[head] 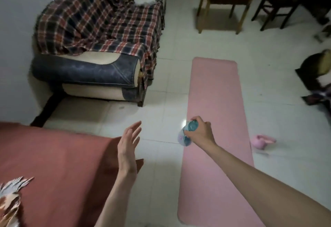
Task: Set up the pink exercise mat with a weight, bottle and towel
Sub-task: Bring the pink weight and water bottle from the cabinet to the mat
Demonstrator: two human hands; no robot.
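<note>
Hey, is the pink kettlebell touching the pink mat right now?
Apart. The head view shows the pink kettlebell lying on the tiles to the right of the pink mat, with a strip of pale floor showing between them.

Bare floor (161, 87) between armchair (100, 47) and mat (215, 87) lies open

Pink mat (215, 92); plaid blanket (100, 18) (red, navy).

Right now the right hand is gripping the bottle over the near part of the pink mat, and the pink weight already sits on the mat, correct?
Not quite. The head view shows the pink weight on the tile floor beside the pink mat, not on it. The right hand does grip the bottle there.
</note>
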